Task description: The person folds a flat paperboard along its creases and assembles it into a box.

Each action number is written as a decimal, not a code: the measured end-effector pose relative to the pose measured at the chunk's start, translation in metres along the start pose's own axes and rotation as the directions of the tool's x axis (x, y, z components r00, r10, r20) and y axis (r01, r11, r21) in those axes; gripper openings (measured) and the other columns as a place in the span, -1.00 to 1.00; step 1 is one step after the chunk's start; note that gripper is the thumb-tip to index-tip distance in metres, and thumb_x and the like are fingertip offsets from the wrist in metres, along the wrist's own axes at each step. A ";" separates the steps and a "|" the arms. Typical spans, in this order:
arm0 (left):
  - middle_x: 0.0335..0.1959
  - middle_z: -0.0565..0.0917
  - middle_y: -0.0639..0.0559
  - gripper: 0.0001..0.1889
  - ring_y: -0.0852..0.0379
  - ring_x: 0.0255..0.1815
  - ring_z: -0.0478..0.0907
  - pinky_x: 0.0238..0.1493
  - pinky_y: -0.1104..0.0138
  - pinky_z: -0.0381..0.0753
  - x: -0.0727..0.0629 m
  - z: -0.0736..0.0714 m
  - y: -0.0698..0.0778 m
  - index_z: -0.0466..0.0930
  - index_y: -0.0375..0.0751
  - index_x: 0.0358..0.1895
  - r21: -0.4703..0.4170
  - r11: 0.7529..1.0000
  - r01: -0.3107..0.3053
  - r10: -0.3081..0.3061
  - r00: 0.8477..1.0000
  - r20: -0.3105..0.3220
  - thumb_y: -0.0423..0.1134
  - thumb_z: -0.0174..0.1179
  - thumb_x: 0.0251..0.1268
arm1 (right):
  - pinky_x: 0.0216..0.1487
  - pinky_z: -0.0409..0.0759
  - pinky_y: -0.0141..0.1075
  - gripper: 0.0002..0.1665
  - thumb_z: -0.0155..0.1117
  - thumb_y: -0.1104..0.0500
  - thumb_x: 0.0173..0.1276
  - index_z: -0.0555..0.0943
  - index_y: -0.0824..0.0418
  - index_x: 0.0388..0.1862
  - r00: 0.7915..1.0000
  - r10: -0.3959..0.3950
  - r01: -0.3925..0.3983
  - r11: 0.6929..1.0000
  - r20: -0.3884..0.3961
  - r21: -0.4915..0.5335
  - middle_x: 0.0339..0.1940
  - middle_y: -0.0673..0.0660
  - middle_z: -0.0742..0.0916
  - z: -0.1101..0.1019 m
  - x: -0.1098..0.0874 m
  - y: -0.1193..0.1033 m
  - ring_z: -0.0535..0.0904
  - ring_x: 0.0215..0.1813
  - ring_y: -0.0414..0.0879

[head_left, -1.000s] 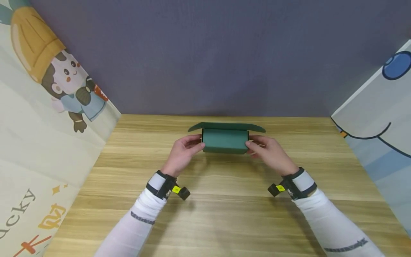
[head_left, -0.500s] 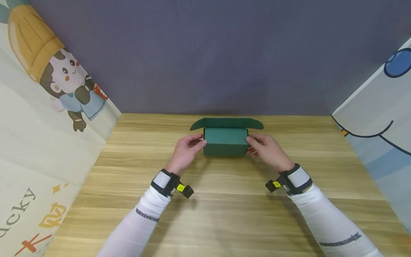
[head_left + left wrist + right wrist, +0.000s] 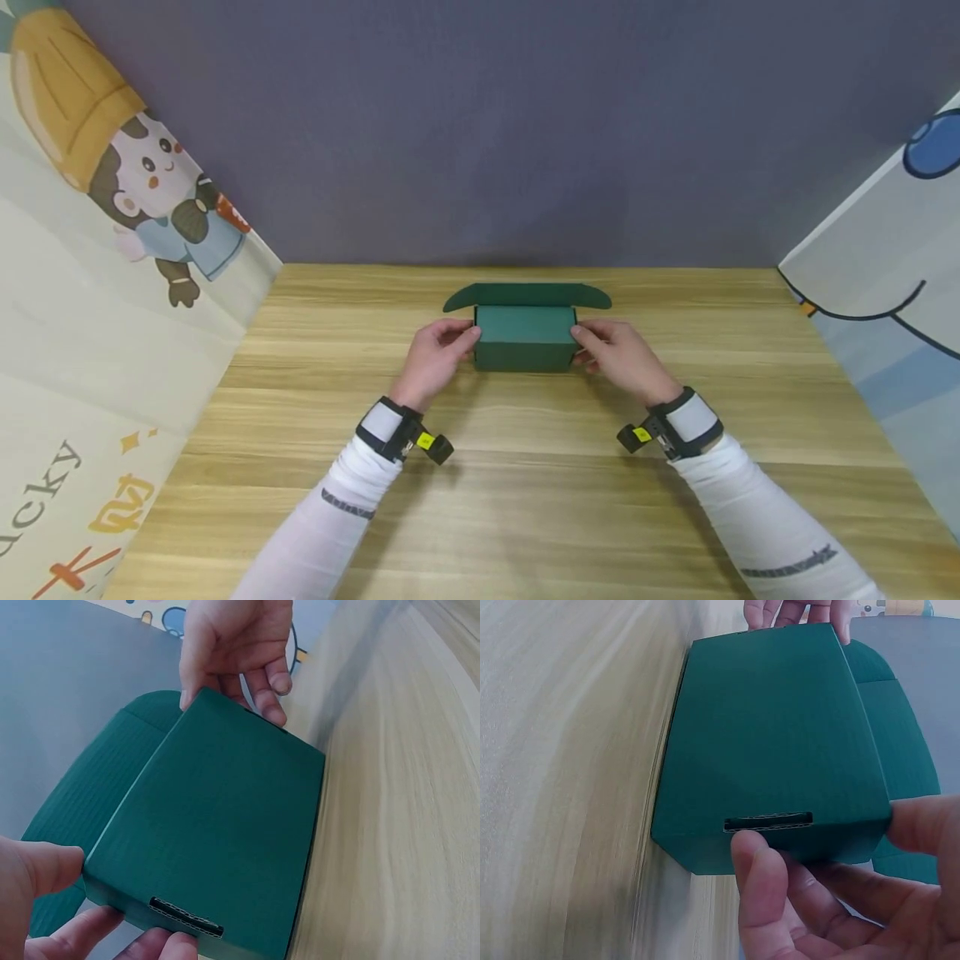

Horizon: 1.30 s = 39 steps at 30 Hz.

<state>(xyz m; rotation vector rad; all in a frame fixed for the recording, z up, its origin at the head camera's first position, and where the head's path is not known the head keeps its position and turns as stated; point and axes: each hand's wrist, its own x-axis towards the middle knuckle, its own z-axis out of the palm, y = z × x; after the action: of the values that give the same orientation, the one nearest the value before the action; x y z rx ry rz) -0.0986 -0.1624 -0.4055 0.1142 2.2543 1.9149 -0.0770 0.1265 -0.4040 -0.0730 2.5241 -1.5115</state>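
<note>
A green cardboard box (image 3: 525, 325) sits at the far middle of the wooden table, and a wide flap with rounded ends (image 3: 528, 294) sticks out along its far side. My left hand (image 3: 435, 358) grips the box's left end, thumb at the upper edge and fingers against the end wall. At the opposite end my right hand (image 3: 626, 358) holds it the same way. The left wrist view shows a narrow slot (image 3: 186, 916) at the edge by my left fingers. A similar slot (image 3: 769, 821) appears by my right fingers in the right wrist view. The inside is hidden.
The light wooden table (image 3: 525, 500) ends at a dark grey-blue backdrop (image 3: 525, 133). Printed cloths hang at both sides: a cartoon figure (image 3: 150, 175) on the left, a white and blue pattern (image 3: 862, 258) on the right.
The box has tilted so that its near face shows more, and it has shifted slightly toward me. Both hands have kept hold of its ends and moved along with it.
</note>
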 end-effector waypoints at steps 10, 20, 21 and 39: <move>-0.08 0.61 -0.09 -0.66 -0.09 -0.10 0.64 0.05 -0.04 0.60 0.001 -0.001 -0.001 0.60 -0.13 0.02 0.007 1.000 0.018 -0.018 0.999 -0.038 -0.06 0.28 0.27 | -0.12 0.69 -0.05 -0.15 0.10 -0.36 0.33 0.37 0.24 0.32 0.997 0.016 -0.019 0.999 -0.073 -0.040 0.05 0.23 0.63 -0.001 0.001 0.002 0.69 -0.05 0.12; -0.05 0.58 -0.08 -0.66 -0.06 -0.11 0.63 0.02 -0.03 0.61 0.001 -0.002 0.001 0.59 -0.14 0.01 0.014 0.999 0.029 -0.029 0.999 -0.044 -0.04 0.28 0.26 | -0.05 0.58 0.02 0.26 0.42 -0.24 0.13 -0.09 0.19 0.55 0.947 -0.179 0.093 0.947 -0.266 -0.306 0.40 0.33 0.32 -0.011 0.003 -0.019 0.47 0.14 0.21; -0.05 0.58 -0.08 -0.65 -0.07 -0.11 0.63 0.03 -0.04 0.60 0.001 -0.002 0.000 0.59 -0.15 0.01 0.011 0.999 0.031 -0.030 0.999 -0.041 -0.05 0.28 0.27 | -0.02 0.57 0.03 0.25 0.44 -0.22 0.13 -0.06 0.20 0.55 0.948 -0.194 0.104 0.938 -0.252 -0.331 0.41 0.33 0.31 -0.012 0.004 -0.022 0.46 0.16 0.20; 0.28 0.41 0.03 -0.09 0.06 0.08 0.53 -0.17 0.22 0.63 0.001 -0.001 0.006 -0.02 -0.13 0.49 0.143 0.989 0.034 -0.020 0.995 -0.097 -0.02 0.35 0.19 | -0.24 0.57 -0.14 -0.05 0.48 0.00 0.16 0.23 0.31 0.39 0.958 -0.155 0.040 0.905 -0.242 -0.424 -0.07 0.25 0.63 -0.007 0.002 -0.045 0.58 -0.13 0.04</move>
<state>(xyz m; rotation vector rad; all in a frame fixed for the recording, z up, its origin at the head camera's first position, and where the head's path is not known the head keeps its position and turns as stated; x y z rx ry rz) -0.1005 -0.1619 -0.3997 0.0110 2.4430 1.7782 -0.0830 0.1103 -0.3614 -0.0590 3.0720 -1.0437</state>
